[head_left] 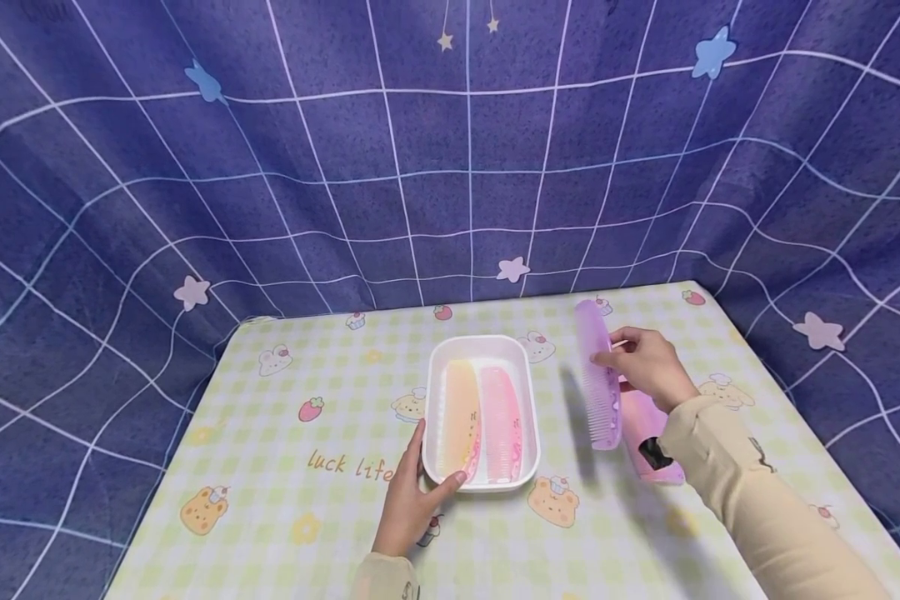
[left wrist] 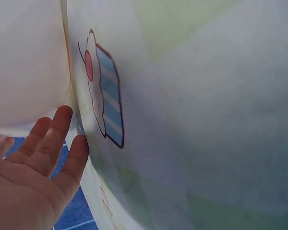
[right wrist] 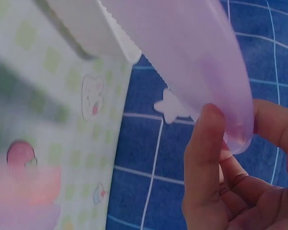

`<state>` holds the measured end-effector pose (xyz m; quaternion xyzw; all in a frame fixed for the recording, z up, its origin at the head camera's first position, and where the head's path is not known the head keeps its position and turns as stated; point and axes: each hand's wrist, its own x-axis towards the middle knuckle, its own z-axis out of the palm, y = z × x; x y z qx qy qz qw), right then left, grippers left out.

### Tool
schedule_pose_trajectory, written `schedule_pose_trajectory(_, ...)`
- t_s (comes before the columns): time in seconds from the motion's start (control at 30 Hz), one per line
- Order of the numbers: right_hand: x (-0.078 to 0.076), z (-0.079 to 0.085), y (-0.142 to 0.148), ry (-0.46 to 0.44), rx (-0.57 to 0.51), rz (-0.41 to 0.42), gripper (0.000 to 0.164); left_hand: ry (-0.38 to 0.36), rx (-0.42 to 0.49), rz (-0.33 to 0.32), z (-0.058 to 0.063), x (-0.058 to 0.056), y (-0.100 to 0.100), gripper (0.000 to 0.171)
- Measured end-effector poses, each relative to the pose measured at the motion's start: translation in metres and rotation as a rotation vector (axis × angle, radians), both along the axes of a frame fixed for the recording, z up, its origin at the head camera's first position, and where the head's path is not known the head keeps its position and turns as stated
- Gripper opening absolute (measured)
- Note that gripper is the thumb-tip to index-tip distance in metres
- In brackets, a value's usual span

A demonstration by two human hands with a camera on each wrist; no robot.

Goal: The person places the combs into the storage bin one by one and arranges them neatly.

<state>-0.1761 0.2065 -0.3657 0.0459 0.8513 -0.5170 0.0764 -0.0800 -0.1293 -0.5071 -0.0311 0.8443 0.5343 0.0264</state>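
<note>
My right hand (head_left: 645, 362) pinches a purple comb (head_left: 598, 379) between thumb and fingers by its smooth back, its teeth facing left. The comb is raised off the table to the right of a white tray (head_left: 532, 417). Inside the tray a yellow-orange comb (head_left: 461, 408) and a pink comb (head_left: 501, 425) lie side by side, lengthwise. At the tray's near left corner rests my left hand (head_left: 412, 500), thumb at the front rim and fingers extended along the left wall. The left wrist view shows those fingertips (left wrist: 63, 112) against the tray's outer side.
A pink and purple item (head_left: 663, 473) lies on the table under my right wrist, partly hidden by the sleeve and a black piece there. The table wears a checked cartoon cloth (head_left: 270, 442). A blue gridded curtain (head_left: 435, 200) stands behind and at both sides.
</note>
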Motion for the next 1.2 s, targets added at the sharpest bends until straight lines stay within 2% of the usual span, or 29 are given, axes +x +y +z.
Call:
schedule_pose_trajectory(0.5,-0.001,-0.008,-0.04,-0.037,-0.044,0.004,0.038,-0.007,0.003,0.002,-0.001,0.001,0.0,0.104)
schedule_pose_trajectory(0.97,-0.004,-0.024,-0.076,-0.057,-0.111,-0.003,0.03,0.001,-0.024,-0.008,0.0,0.002,0.0,0.102)
schedule_pose_trajectory(1.2,-0.003,-0.028,-0.093,-0.079,-0.122,0.009,0.029,-0.006,-0.002,-0.014,0.0,0.002,-0.001,0.102)
